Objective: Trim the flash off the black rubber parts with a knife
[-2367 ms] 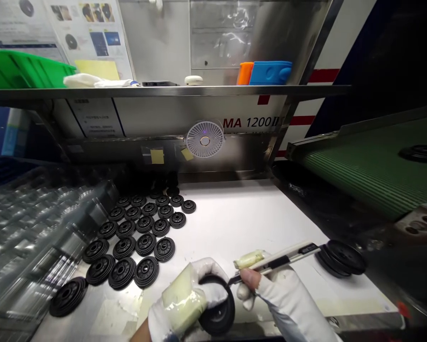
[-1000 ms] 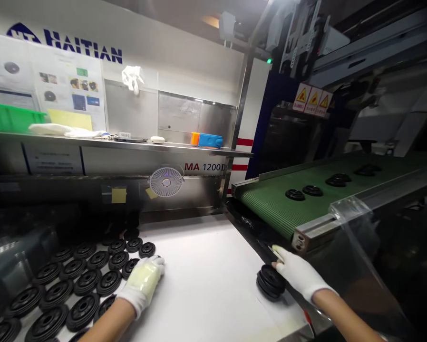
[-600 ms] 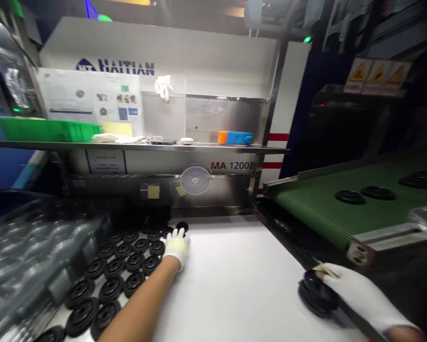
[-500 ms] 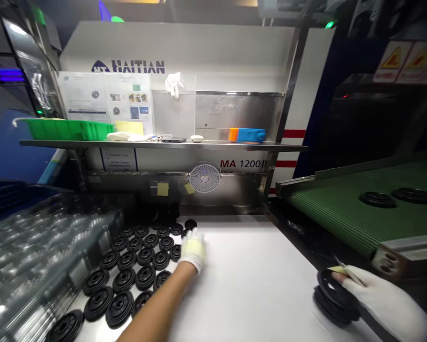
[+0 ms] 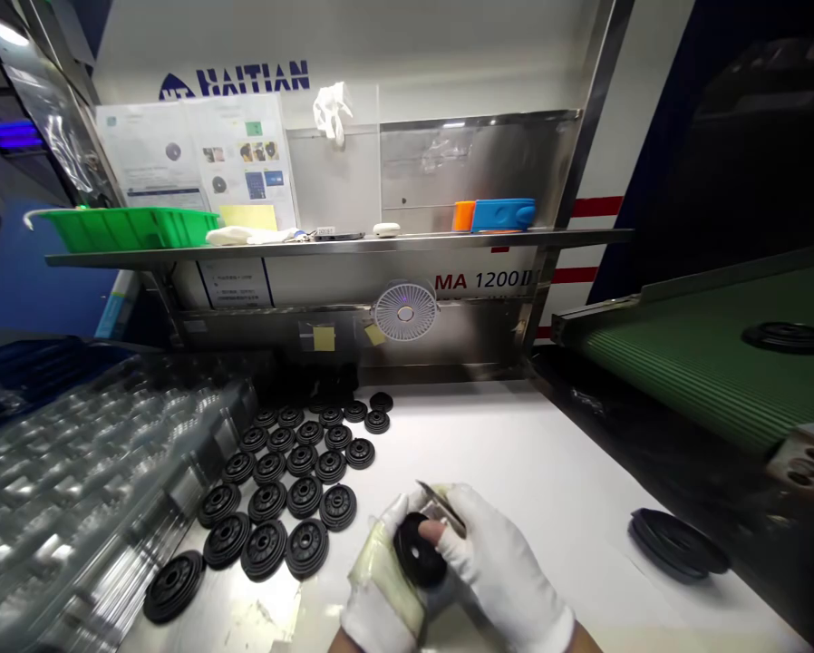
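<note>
My left hand [image 5: 383, 580], in a white glove with a yellowish palm, is closed around a black plastic wheel [image 5: 419, 551] tilted up in front of me. My right hand [image 5: 502, 567], white-gloved with a bare thumb tip, grips a thin, pointed trimming knife [image 5: 440, 504]. Its thumb presses on the wheel's upper right edge. The knife's tip points up and left, over the wheel; whether the blade touches the rim I cannot tell. Near the table's right side lies a small stack of black wheels [image 5: 679, 544], apart from both hands.
Rows of black wheels [image 5: 305, 497] lie on the white tabletop [image 5: 508, 444] at left. Stacked clear plastic trays [image 5: 101, 490] stand beyond them. A green conveyor [image 5: 692, 381] at right carries more wheels. A shelf [image 5: 413, 243] and small fan [image 5: 405, 312] are ahead.
My left hand has come back from the rows of wheels and now holds one wheel in front of me. My right hand has left the stack at right and joined it, with the knife.
</note>
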`<control>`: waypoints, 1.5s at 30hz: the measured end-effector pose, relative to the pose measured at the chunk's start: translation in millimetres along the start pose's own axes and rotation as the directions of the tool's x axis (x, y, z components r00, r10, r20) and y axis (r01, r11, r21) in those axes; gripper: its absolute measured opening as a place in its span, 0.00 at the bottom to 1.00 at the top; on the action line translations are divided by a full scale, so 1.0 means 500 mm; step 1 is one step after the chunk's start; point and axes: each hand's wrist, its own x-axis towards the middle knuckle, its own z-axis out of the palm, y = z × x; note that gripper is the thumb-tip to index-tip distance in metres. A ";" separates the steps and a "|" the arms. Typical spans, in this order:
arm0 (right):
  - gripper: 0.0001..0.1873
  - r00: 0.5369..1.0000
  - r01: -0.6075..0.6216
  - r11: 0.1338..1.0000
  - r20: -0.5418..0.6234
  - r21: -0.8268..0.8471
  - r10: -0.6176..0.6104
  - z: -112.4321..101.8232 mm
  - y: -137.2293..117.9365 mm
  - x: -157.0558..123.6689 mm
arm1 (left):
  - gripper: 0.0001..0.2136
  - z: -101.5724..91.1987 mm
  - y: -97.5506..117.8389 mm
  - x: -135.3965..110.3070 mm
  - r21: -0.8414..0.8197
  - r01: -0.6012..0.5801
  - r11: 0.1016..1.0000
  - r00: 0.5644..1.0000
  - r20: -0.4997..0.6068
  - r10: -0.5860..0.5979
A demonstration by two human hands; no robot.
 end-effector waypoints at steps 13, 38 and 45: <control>0.14 1.000 -0.004 0.953 0.021 -0.304 0.011 0.058 0.013 -0.055 | 0.03 0.005 0.055 -0.021 -0.130 -0.136 0.982 0.988 0.050 0.144; 0.13 0.999 -0.040 0.915 -0.022 -0.402 0.034 0.111 0.004 -0.065 | 0.09 -0.006 0.037 0.000 -0.069 -0.286 0.956 0.958 -0.021 0.285; 0.12 0.998 -0.041 0.928 -0.062 -0.371 0.019 0.105 0.017 -0.060 | 0.07 -0.002 0.055 -0.012 -0.055 -0.221 0.974 0.975 0.010 0.222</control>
